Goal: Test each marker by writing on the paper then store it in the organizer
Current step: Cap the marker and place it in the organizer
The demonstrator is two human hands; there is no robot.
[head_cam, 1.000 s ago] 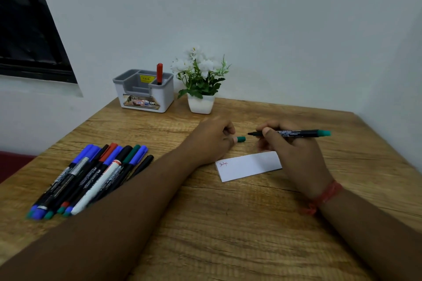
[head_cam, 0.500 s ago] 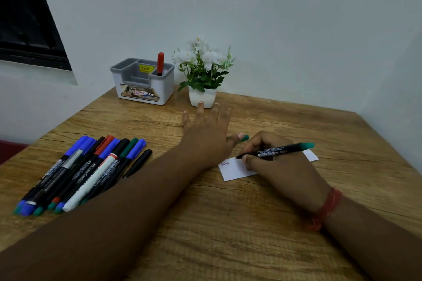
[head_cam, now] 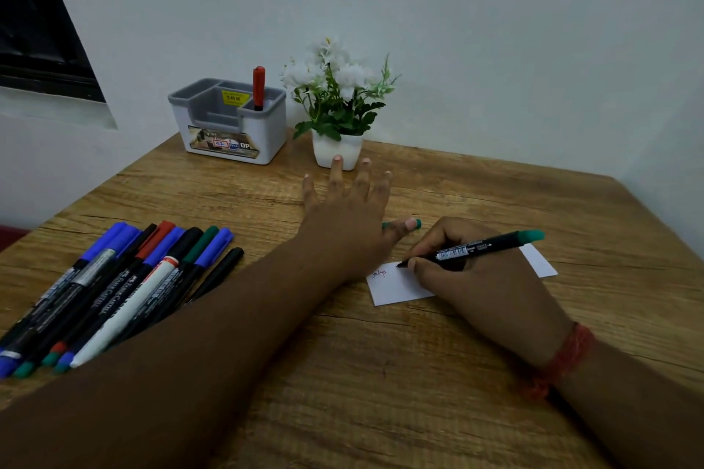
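My right hand [head_cam: 484,286] grips an uncapped black marker with a green end [head_cam: 480,247], its tip touching the small white paper [head_cam: 396,289] just right of a red scribble. My left hand [head_cam: 346,217] lies flat on the table beside the paper's left end with fingers spread, and its thumb pins the green cap [head_cam: 418,224]. The grey-and-white organizer [head_cam: 244,133] stands at the back left, with a red marker [head_cam: 259,88] upright in its right compartment. A row of several capped markers [head_cam: 114,289] lies at the left of the table.
A white pot of white flowers [head_cam: 339,107] stands just right of the organizer, close behind my left fingertips. The wooden table [head_cam: 381,373] meets walls at the back and right. A dark window sits at the upper left.
My left hand went from a fist holding the cap to flat with fingers spread. My right hand brought the marker down from above the table onto the paper.
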